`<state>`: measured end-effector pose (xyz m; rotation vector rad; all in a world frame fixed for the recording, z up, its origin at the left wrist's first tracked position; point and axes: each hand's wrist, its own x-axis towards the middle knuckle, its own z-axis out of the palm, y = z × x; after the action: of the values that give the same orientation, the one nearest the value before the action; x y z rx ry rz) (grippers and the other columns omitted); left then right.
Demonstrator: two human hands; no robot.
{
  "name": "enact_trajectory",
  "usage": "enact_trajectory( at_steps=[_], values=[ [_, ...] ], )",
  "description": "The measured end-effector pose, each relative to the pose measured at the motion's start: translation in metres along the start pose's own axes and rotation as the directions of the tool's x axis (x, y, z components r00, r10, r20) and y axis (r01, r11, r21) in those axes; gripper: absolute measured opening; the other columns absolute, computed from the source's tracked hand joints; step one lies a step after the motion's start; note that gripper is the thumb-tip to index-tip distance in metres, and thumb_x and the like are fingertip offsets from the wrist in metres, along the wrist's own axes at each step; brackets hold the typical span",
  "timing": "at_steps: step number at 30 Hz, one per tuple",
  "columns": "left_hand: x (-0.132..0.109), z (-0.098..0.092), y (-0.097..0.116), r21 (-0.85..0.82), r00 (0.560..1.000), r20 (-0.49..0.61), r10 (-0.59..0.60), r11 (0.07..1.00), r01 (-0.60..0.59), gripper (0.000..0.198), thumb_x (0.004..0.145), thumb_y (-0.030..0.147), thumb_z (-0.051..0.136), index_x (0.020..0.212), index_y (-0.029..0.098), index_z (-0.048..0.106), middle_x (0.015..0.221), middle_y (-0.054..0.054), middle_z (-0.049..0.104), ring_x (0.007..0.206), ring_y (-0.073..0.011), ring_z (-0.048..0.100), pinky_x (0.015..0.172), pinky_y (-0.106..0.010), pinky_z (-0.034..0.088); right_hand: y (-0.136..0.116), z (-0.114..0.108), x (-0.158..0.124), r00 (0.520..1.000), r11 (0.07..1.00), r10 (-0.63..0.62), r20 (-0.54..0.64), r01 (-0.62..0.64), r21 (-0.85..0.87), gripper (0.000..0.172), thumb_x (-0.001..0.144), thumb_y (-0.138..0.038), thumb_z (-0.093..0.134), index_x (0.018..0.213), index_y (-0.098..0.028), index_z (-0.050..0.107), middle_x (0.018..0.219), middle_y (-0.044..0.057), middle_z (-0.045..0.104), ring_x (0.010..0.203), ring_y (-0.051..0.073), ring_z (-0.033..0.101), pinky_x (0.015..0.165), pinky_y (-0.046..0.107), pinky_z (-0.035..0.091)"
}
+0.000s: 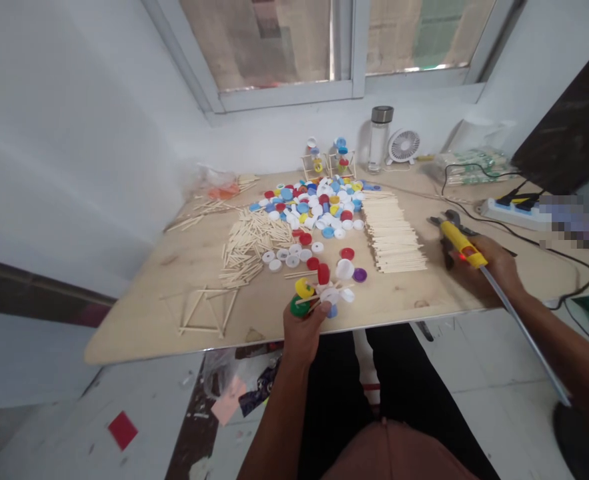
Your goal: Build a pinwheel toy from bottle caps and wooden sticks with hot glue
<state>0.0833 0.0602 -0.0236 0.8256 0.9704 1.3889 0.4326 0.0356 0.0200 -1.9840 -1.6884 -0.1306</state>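
Observation:
Just over the table's front edge, my left hand (pixel 301 337) pinches a wheel-like assembly of bottle caps and wooden sticks (pixel 330 295). Its caps are red, yellow, green, white and blue, set round a pale middle cap. Over at the right, my right hand (pixel 497 270) is wrapped round a yellow hot glue gun (pixel 461 245) with a red light showing. A long translucent glue stick (pixel 519 327) sticks out of the gun's back end. Pliers (pixel 449 219) lie beside the gun, partly hidden. A purple cap (pixel 359 275) and other loose caps rest just beyond the assembly.
A heap of coloured bottle caps (pixel 319 200) covers the table's middle. Short sticks (pixel 254 243) are piled left of it, long sticks (pixel 394 233) right. A stick frame (pixel 204 310) lies front left. Behind stand cap models (pixel 341 160), a glass bottle (pixel 377 143), a fan (pixel 404 145); a power strip (pixel 514 213) sits right.

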Motion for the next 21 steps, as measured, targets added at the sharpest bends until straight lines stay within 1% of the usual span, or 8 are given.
enact_trajectory(
  at_steps=[1, 2, 3, 8, 12, 17, 19, 21],
  values=[
    [-0.001, 0.001, 0.002, 0.009, 1.0, -0.01, 0.001, 1.0, -0.001, 0.032, 0.052, 0.028, 0.084, 0.08, 0.016, 0.073, 0.082, -0.005, 0.074, 0.078, -0.0188, 0.068, 0.079, -0.033, 0.054, 0.011, -0.001, 0.008, 1.0, 0.998, -0.026, 0.014, 0.027, -0.06, 0.027, 0.081, -0.048, 0.053, 0.085, -0.021, 0.054, 0.089, 0.015, 0.062, 0.085, 0.027, 0.056, 0.07, 0.036, 0.039],
    [-0.001, 0.002, 0.004, 0.017, 1.0, -0.018, 0.0, 1.0, 0.0, 0.032, 0.051, 0.028, 0.084, 0.078, 0.016, 0.073, 0.08, -0.004, 0.074, 0.077, -0.0191, 0.068, 0.078, -0.033, 0.054, 0.021, -0.002, 0.016, 0.994, 0.979, -0.092, 0.054, 0.1, -0.178, 0.025, 0.083, -0.046, 0.05, 0.086, -0.021, 0.053, 0.089, 0.015, 0.062, 0.084, 0.027, 0.055, 0.07, 0.035, 0.039],
    [-0.001, 0.004, 0.006, 0.023, 1.0, -0.025, -0.001, 1.0, 0.001, 0.031, 0.051, 0.028, 0.084, 0.077, 0.016, 0.073, 0.078, -0.004, 0.074, 0.076, -0.0195, 0.068, 0.077, -0.034, 0.055, 0.029, -0.003, 0.024, 0.99, 0.967, -0.117, 0.074, 0.131, -0.22, 0.022, 0.083, -0.042, 0.052, 0.085, -0.021, 0.054, 0.09, 0.016, 0.062, 0.085, 0.027, 0.055, 0.071, 0.036, 0.038],
    [-0.001, 0.006, 0.008, 0.012, 1.0, -0.031, -0.003, 1.0, 0.004, 0.033, 0.049, 0.031, 0.085, 0.075, 0.016, 0.072, 0.076, -0.004, 0.073, 0.079, -0.0216, 0.068, 0.076, -0.034, 0.055, 0.055, -0.003, 0.051, 0.961, 0.92, -0.205, 0.186, 0.254, -0.299, 0.006, 0.078, -0.023, 0.058, 0.081, -0.018, 0.058, 0.085, 0.017, 0.064, 0.085, 0.027, 0.054, 0.075, 0.036, 0.035],
    [0.0, 0.001, 0.001, -0.033, 1.0, -0.018, -0.011, 0.999, 0.011, 0.035, 0.049, 0.032, 0.085, 0.078, 0.016, 0.072, 0.076, -0.003, 0.073, 0.073, -0.017, 0.067, 0.075, -0.03, 0.054, 0.064, 0.0, 0.06, 0.943, 0.896, -0.226, 0.244, 0.299, -0.329, 0.017, 0.073, -0.023, 0.065, 0.087, -0.012, 0.063, 0.088, 0.02, 0.066, 0.086, 0.027, 0.055, 0.075, 0.037, 0.034],
    [0.001, -0.002, -0.004, -0.039, 1.0, -0.018, -0.01, 0.999, 0.009, 0.034, 0.05, 0.032, 0.085, 0.078, 0.016, 0.072, 0.077, -0.004, 0.073, 0.073, -0.0169, 0.066, 0.072, -0.03, 0.054, 0.076, 0.0, 0.062, 0.942, 0.89, -0.179, 0.283, 0.278, -0.361, 0.04, 0.065, -0.029, 0.076, 0.099, -0.01, 0.066, 0.101, 0.021, 0.067, 0.093, 0.028, 0.056, 0.077, 0.036, 0.035],
    [0.001, -0.001, -0.003, -0.039, 1.0, -0.011, -0.017, 0.999, 0.016, 0.034, 0.051, 0.033, 0.085, 0.077, 0.016, 0.072, 0.076, -0.004, 0.073, 0.073, -0.017, 0.066, 0.073, -0.03, 0.054, 0.08, -0.001, 0.061, 0.95, 0.898, -0.132, 0.284, 0.236, -0.372, 0.037, 0.068, -0.031, 0.074, 0.099, -0.012, 0.067, 0.104, 0.021, 0.067, 0.097, 0.028, 0.057, 0.076, 0.036, 0.036],
    [0.001, 0.0, -0.002, -0.054, 1.0, -0.002, -0.018, 0.998, 0.018, 0.033, 0.051, 0.032, 0.085, 0.077, 0.016, 0.072, 0.077, -0.004, 0.073, 0.074, -0.017, 0.066, 0.074, -0.03, 0.054, 0.084, -0.005, 0.059, 0.98, 0.911, -0.073, 0.183, 0.14, -0.387, 0.026, 0.072, -0.032, 0.072, 0.093, -0.017, 0.069, 0.104, 0.017, 0.068, 0.098, 0.025, 0.058, 0.073, 0.035, 0.036]
  ],
)
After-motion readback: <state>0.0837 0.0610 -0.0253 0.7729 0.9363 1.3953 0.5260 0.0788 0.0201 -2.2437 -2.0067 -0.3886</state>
